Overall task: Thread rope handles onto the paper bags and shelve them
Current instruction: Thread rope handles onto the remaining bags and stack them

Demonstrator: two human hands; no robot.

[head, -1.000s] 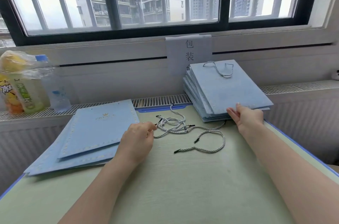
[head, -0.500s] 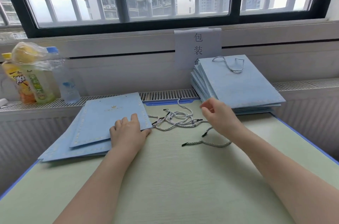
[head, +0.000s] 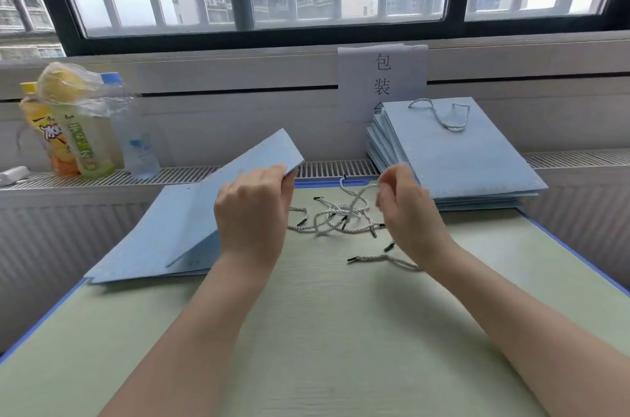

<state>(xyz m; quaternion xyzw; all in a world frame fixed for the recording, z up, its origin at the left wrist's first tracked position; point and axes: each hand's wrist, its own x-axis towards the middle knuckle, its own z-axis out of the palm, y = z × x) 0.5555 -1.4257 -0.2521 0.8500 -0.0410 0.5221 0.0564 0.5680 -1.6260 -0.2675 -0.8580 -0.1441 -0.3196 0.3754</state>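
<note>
My left hand [head: 254, 215] grips the near right edge of a light blue paper bag [head: 249, 157] and holds it tilted up off the left stack of flat bags [head: 146, 246]. My right hand [head: 405, 212] hovers over the pile of white rope handles [head: 341, 215] with black tips. Its fingers are curled and pinch a rope strand that rises from the pile. One separate rope [head: 375, 258] lies nearer to me on the green table [head: 324, 331]. At the back right is a stack of blue bags [head: 477, 171]; the top one carries a rope handle [head: 443, 116].
Drink bottles and a plastic-wrapped item [head: 75, 123] stand on the grille ledge [head: 191, 174] at the back left, beside a clear water bottle [head: 136, 143]. A paper sign [head: 381, 75] hangs on the wall under the window. The table's blue edge [head: 579, 256] runs along the right.
My left hand went from lying flat on the left stack to lifting its top bag by the edge. My right hand left the right stack and came over the rope pile.
</note>
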